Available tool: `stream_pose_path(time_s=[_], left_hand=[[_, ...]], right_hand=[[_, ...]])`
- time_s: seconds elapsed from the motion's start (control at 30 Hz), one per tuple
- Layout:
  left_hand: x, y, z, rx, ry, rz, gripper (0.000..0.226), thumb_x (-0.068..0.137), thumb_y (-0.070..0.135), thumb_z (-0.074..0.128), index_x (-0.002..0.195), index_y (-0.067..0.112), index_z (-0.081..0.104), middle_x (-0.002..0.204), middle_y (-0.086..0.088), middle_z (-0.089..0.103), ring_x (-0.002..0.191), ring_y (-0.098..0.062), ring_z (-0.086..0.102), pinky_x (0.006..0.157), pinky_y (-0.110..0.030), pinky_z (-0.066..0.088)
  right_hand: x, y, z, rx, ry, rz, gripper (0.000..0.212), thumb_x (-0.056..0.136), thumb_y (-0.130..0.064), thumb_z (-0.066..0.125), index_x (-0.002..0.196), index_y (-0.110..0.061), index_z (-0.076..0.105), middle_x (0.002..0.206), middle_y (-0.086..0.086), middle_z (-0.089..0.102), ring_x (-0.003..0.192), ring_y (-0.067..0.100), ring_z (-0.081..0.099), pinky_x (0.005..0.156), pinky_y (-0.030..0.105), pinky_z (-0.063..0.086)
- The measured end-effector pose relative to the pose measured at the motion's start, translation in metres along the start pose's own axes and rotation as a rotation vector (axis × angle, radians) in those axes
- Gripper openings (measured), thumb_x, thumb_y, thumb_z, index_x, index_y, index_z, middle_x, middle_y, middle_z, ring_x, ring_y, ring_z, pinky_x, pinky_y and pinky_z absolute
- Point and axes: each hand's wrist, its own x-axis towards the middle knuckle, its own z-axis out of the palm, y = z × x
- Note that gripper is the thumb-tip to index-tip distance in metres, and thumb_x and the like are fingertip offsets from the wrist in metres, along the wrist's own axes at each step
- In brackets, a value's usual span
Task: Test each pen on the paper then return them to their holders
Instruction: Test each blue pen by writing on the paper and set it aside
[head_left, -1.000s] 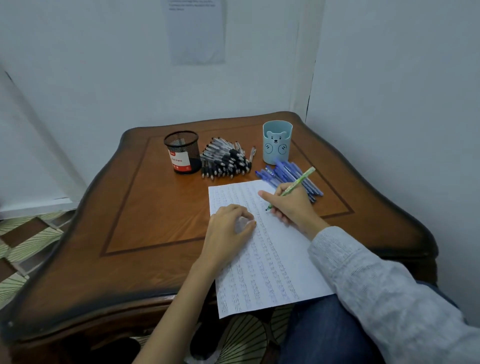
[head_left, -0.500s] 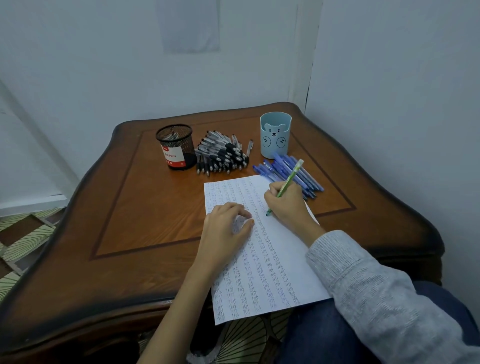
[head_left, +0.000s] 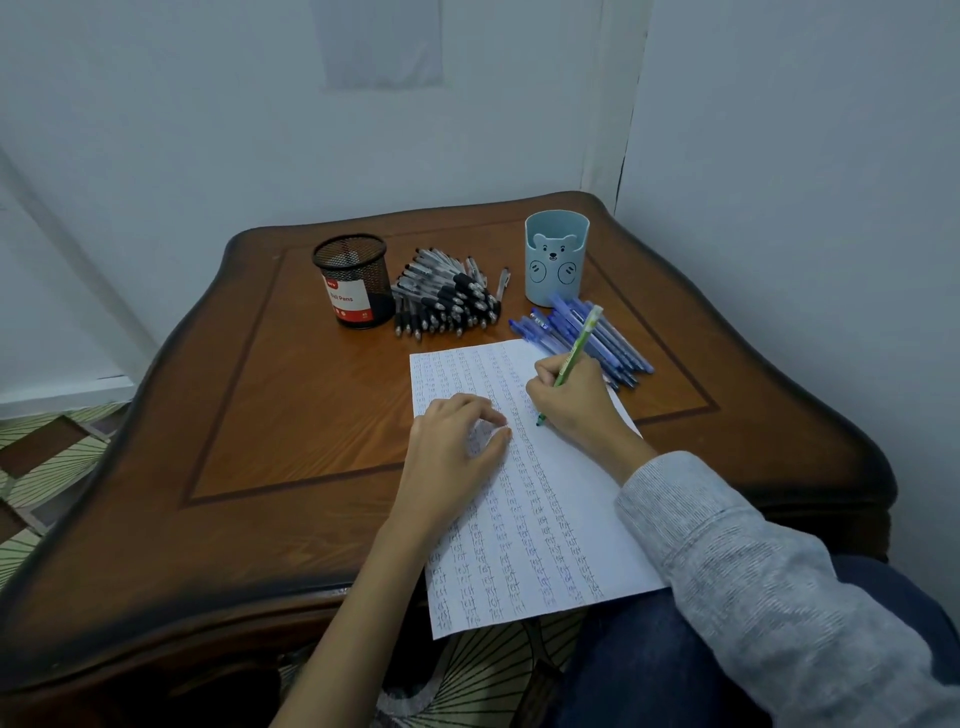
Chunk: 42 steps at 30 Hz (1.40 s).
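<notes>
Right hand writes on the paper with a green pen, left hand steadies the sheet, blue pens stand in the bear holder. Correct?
No. The head view shows the blue pens lying piled on the table beside the bear holder, not in it. The right hand does write with the green pen, the left hand steadying the paper.

Probably a home room corner, judging by the carved dark wooden table (head_left: 291, 415) set against bare painted walls (head_left: 208, 130) above green patterned floor tiles (head_left: 52, 467).
</notes>
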Motion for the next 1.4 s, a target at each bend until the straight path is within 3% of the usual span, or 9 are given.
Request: stream_pose_path(time_s=[0.47,0.57,0.7,0.8,0.93,1.03,1.2,1.33,1.4], left_hand=[[-0.001,0.002,-0.001,-0.004,-0.01,-0.012,0.009,0.09,0.029,0.062,0.097,0.025,0.066,0.112,0.013,0.06,0.107,-0.006,0.047,0.09,-0.024,0.025],[0.0,0.003,-0.001,0.004,-0.002,0.003,0.01,0.09,0.026,0.061,0.097,0.022,0.067,0.107,0.011,0.063,0.102,-0.007,0.051,0.087,-0.024,0.031],[-0.004,0.01,-0.012,-0.255,0.165,-0.102,0.01,0.09,0.014,0.06,0.092,0.018,0.068,0.093,0.011,0.067,0.091,-0.001,0.059,0.078,-0.014,0.042],[-0.014,0.013,-0.029,-0.333,0.288,-0.15,0.012,0.09,0.011,0.06,0.086,0.019,0.068,0.084,0.013,0.067,0.081,0.001,0.06,0.069,-0.014,0.044],[-0.04,0.011,-0.066,-0.308,0.395,-0.187,0.013,0.093,0.017,0.057,0.087,0.017,0.069,0.081,0.012,0.067,0.079,0.001,0.06,0.066,-0.01,0.044],[-0.071,0.002,-0.097,-0.261,0.489,-0.237,0.016,0.093,0.016,0.056,0.085,0.016,0.069,0.081,0.009,0.067,0.079,-0.001,0.06,0.068,-0.01,0.044],[-0.134,-0.018,-0.141,-0.169,0.637,-0.355,0.017,0.094,0.016,0.055,0.086,0.017,0.07,0.084,0.01,0.068,0.082,0.0,0.061,0.071,-0.012,0.044],[-0.203,-0.036,-0.159,-0.127,0.791,-0.503,0.018,0.094,0.015,0.053,0.087,0.016,0.07,0.084,0.008,0.069,0.08,-0.002,0.061,0.073,-0.019,0.046],[-0.24,-0.045,-0.161,-0.141,0.865,-0.578,0.019,0.095,0.013,0.052,0.087,0.015,0.07,0.083,0.004,0.069,0.076,-0.004,0.062,0.07,-0.021,0.047]], right_hand=[[0.0,0.003,-0.004,0.065,0.067,0.033,0.037,0.079,0.01,0.052,0.052,-0.009,0.037,0.052,0.006,0.03,0.046,0.014,0.034,0.044,0.016,0.036],[0.004,0.003,-0.007,0.192,0.107,0.155,0.032,0.087,-0.001,0.058,0.058,0.002,0.047,0.053,0.012,0.043,0.043,0.015,0.039,0.044,0.023,0.035],[0.002,-0.015,-0.007,0.242,0.084,0.237,0.026,0.099,-0.035,0.05,0.084,-0.014,0.049,0.055,0.002,0.045,0.045,0.01,0.039,0.045,0.022,0.034],[-0.009,-0.039,0.001,0.236,-0.002,0.246,0.033,0.103,-0.04,0.034,0.09,-0.015,0.051,0.053,0.001,0.044,0.037,0.004,0.036,0.038,0.016,0.028],[-0.037,-0.08,0.033,0.196,-0.224,0.05,0.031,0.101,-0.029,0.048,0.084,-0.013,0.069,0.058,0.0,0.051,0.039,0.005,0.038,0.041,0.014,0.031],[-0.059,-0.105,0.067,0.164,-0.346,-0.034,0.02,0.095,-0.027,0.059,0.086,-0.012,0.069,0.063,0.005,0.054,0.048,0.01,0.047,0.044,0.021,0.038],[-0.1,-0.128,0.122,0.182,-0.456,-0.082,0.022,0.093,-0.022,0.063,0.112,-0.011,0.063,0.081,0.012,0.07,0.061,0.007,0.066,0.048,0.021,0.053],[-0.154,-0.14,0.166,0.204,-0.591,-0.159,0.021,0.093,-0.02,0.064,0.108,-0.006,0.066,0.069,0.008,0.062,0.047,0.006,0.06,0.048,0.026,0.055],[-0.184,-0.141,0.188,0.191,-0.674,-0.175,0.026,0.091,-0.019,0.066,0.113,-0.006,0.063,0.071,0.016,0.06,0.046,0.012,0.059,0.049,0.03,0.056]])
